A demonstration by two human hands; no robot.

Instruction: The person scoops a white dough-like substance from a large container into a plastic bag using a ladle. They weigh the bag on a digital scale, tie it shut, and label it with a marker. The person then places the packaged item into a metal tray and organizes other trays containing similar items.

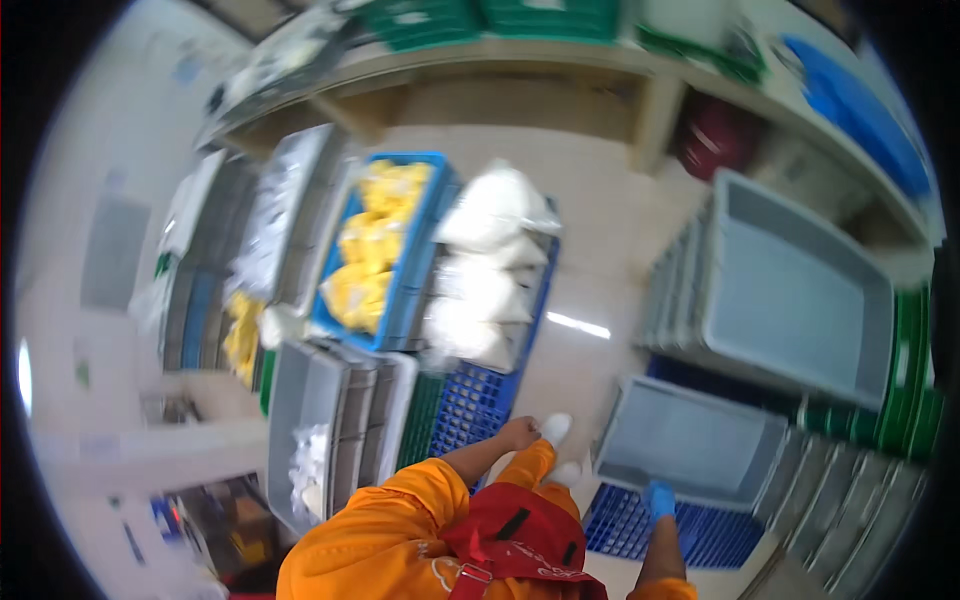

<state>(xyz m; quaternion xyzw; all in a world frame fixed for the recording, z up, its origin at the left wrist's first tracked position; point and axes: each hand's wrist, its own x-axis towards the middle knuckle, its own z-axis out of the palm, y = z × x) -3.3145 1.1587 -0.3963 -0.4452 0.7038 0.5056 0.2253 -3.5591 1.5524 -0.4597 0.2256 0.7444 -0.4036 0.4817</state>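
Observation:
My left hand (518, 433) is bare and hangs beside my orange trouser leg, near my white shoe (555, 428). Its fingers look loosely curled, and nothing shows in them. A blue glove covers my right hand (659, 499), which grips the near rim of a shallow grey crate (690, 440). That crate has a bare inner floor and sits by a blue slatted pallet (620, 522). The fingertips over the rim are blurred.
On the left, a blue crate (420, 215) holds yellow bags (370, 245) beside stacked white bags (485, 275). Grey crates (310, 390) stand nearer. A larger grey crate stack (790, 290) rises at right. A long table (520, 58) with green crates (550, 18) spans the back.

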